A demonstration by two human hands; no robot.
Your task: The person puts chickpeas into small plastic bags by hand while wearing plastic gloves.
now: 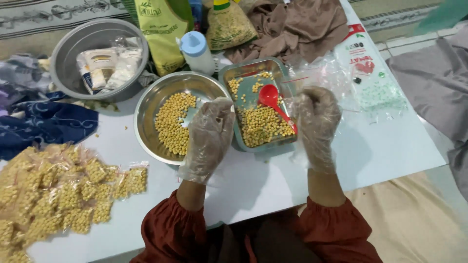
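Note:
Both my hands wear thin clear plastic gloves. My left hand (209,136) hovers over the near right rim of a round steel bowl (146,104) holding yellow soybeans (174,124); its fingers are curled and I cannot tell if they hold anything. My right hand (318,124) is at the right edge of a rectangular metal tray (229,73) of soybeans, fingers closed on a small clear plastic bag (298,85) with a red strip. A red plastic spoon (270,97) lies in the tray between my hands.
Several filled small bags of soybeans (63,190) are piled at the left on the white table (380,146). Behind stand a grey basin with packets (66,53), a green bag (163,29), a white bottle with blue cap (196,51), a brown cloth (297,27) and empty clear bags (375,92).

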